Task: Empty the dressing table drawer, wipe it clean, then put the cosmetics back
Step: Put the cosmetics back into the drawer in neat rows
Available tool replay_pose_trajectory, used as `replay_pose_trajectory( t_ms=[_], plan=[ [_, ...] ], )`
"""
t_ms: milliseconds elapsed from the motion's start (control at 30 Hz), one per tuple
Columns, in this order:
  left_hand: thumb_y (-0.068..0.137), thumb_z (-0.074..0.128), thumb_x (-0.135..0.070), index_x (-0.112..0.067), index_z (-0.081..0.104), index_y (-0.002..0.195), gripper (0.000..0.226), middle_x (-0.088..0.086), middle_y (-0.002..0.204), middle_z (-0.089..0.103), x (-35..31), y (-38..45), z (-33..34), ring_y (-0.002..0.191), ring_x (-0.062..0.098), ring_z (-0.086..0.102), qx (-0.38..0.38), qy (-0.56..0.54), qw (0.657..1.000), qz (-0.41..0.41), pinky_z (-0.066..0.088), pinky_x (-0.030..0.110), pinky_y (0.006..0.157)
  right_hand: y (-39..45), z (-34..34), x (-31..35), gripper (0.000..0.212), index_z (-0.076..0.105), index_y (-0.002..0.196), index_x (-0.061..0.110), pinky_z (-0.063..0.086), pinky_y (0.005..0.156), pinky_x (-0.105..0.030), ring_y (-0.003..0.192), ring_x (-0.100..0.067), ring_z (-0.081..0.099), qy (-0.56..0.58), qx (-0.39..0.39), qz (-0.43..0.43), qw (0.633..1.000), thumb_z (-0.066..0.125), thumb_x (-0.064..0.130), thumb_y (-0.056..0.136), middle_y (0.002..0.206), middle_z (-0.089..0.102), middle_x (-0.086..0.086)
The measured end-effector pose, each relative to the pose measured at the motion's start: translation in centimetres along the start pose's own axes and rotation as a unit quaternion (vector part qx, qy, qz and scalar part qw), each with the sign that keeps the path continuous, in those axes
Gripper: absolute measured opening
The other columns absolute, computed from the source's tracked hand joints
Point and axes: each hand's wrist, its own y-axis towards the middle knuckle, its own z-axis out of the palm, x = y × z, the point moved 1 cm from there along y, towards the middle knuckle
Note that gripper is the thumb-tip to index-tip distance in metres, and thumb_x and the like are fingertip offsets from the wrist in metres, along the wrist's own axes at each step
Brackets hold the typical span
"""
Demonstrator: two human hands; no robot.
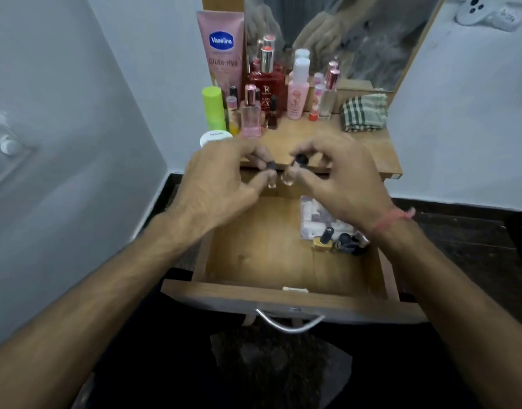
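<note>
The wooden drawer [253,255] is pulled out wide below the dressing table top [312,143]. My left hand [221,178] pinches a small clear bottle with a black cap [272,181]. Close beside it, my right hand [339,181] grips another small clear bottle with a black cap [288,178]. Both hands hover over the drawer's back end, near the table's front edge. In the drawer's right side lie a clear packet of small items [315,216], a gold nail polish bottle [323,242] and dark small bottles [349,242].
Several cosmetics stand at the back of the top: a pink Vaseline tube [222,51], a green bottle [214,107], a red perfume bottle [268,81], a white jar [215,138]. A checked cloth [364,113] lies at the right. Behind them is a mirror [342,39].
</note>
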Motion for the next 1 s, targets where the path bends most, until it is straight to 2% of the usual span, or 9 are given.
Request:
replay_pose_trajectory(
  t_ms=[67,133,200,300,400,667,833,900,1000],
  plan=[
    [0.09,0.087,-0.044,-0.04,0.079,0.104,0.017,-0.028,0.095,0.075,-0.3,-1.9,1.5,0.086,-0.016,0.064,0.068,0.008,0.998,0.007,0.059,0.029,0.086,-3.1,-0.8,-0.9,0.018,0.077,0.106,0.029,0.052,0.088,-0.032,0.097,-0.008,0.06,0.007,0.039,0.011,0.999,0.082,0.038,0.091,0.1,0.072,0.016],
    [0.09,0.088,-0.042,-0.041,0.079,0.104,0.017,-0.028,0.097,0.075,-0.6,-3.5,3.2,0.084,-0.015,0.064,0.12,0.023,0.992,0.012,0.059,0.031,0.092,-5.8,-0.8,-1.9,0.022,0.079,0.105,0.03,0.048,0.082,-0.029,0.094,-0.01,0.056,-0.011,0.074,0.026,0.997,0.084,0.041,0.087,0.1,0.072,0.018],
    [0.09,0.088,-0.042,-0.042,0.078,0.106,0.019,-0.03,0.099,0.075,-0.8,-4.6,4.7,0.095,-0.008,0.069,0.161,0.034,0.986,0.002,0.06,0.035,0.099,-7.6,-0.3,-2.7,0.027,0.079,0.105,0.031,0.045,0.079,-0.032,0.091,-0.012,0.05,-0.051,0.099,0.031,0.993,0.086,0.044,0.083,0.096,0.067,0.023],
    [0.092,0.086,-0.04,-0.043,0.078,0.108,0.019,-0.031,0.1,0.074,-1.1,-5.5,6.2,0.105,-0.002,0.07,0.206,0.055,0.977,-0.013,0.059,0.039,0.103,-8.3,0.4,-3.1,0.028,0.078,0.108,0.034,0.043,0.089,-0.042,0.094,-0.01,0.044,-0.122,0.139,0.018,0.983,0.084,0.049,0.085,0.098,0.064,0.024],
    [0.093,0.087,-0.041,-0.042,0.078,0.108,0.018,-0.029,0.1,0.074,-1.4,-5.9,6.9,0.105,-0.001,0.069,0.217,0.062,0.974,-0.03,0.059,0.04,0.104,-8.2,0.9,-2.9,0.028,0.076,0.113,0.038,0.033,0.092,-0.039,0.107,-0.013,0.048,-0.177,0.175,0.009,0.968,0.076,0.055,0.091,0.109,0.073,0.018],
    [0.093,0.088,-0.041,-0.042,0.078,0.111,0.02,-0.028,0.102,0.075,-1.6,-6.1,7.5,0.107,-0.002,0.069,0.228,0.049,0.971,-0.046,0.057,0.036,0.106,-8.3,1.9,-2.2,0.032,0.068,0.11,0.036,0.042,0.096,-0.046,0.11,-0.021,0.054,-0.248,0.184,-0.017,0.951,0.083,0.047,0.085,0.105,0.075,0.011],
    [0.094,0.088,-0.037,-0.038,0.079,0.113,0.021,-0.025,0.104,0.076,-2.2,-6.2,7.8,0.071,-0.024,0.058,0.244,0.025,0.968,-0.049,0.055,0.025,0.096,-7.9,1.8,-2.4,0.029,0.066,0.109,0.036,0.04,0.1,-0.044,0.111,-0.02,0.053,-0.243,0.189,-0.012,0.951,0.084,0.04,0.086,0.107,0.075,0.012],
    [0.094,0.089,-0.036,-0.037,0.08,0.113,0.021,-0.024,0.103,0.076,-2.5,-6.1,8.0,0.069,-0.032,0.051,0.245,0.019,0.968,-0.049,0.052,0.023,0.094,-7.7,1.6,-2.5,0.029,0.069,0.113,0.036,0.038,0.103,-0.042,0.112,-0.018,0.052,-0.232,0.193,-0.007,0.953,0.083,0.037,0.088,0.111,0.075,0.013],
    [0.091,0.091,-0.037,-0.037,0.081,0.11,0.021,-0.024,0.1,0.078,-2.7,-5.9,8.3,0.067,-0.028,0.055,0.24,0.016,0.969,-0.055,0.055,0.022,0.093,-7.5,1.4,-2.5,0.029,0.07,0.117,0.036,0.036,0.108,-0.042,0.114,-0.017,0.053,-0.228,0.197,-0.006,0.953,0.08,0.034,0.09,0.113,0.074,0.014]
  ],
)
